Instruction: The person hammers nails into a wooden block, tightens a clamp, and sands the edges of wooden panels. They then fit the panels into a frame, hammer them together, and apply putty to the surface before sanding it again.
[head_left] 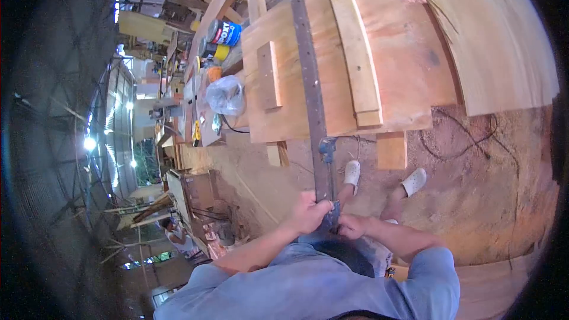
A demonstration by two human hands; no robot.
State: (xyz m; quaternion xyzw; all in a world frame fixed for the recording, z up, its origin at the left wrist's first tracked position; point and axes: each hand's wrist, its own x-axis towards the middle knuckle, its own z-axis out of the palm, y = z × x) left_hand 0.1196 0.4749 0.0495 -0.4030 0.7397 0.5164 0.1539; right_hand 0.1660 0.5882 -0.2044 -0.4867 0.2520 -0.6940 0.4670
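Around the near end of a long metal bar clamp (304, 41), gripping with the left hand (308, 212) closed on the bar; just beside, curling the right hand (354, 226) at the clamp's end, too unclear to tell whether pinching anything. From there, extends over a plywood panel (333, 77), between a short board (268, 77) and a longer batten (355, 47).

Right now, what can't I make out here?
Head view: far end of the metal bar, cut off by the top edge.
Head view: palm of the right hand, hidden inside its curl.
Head view: small print on the blue can, too small.
Head view: what the crumpled plastic holds, if anything, hidden by its folds.
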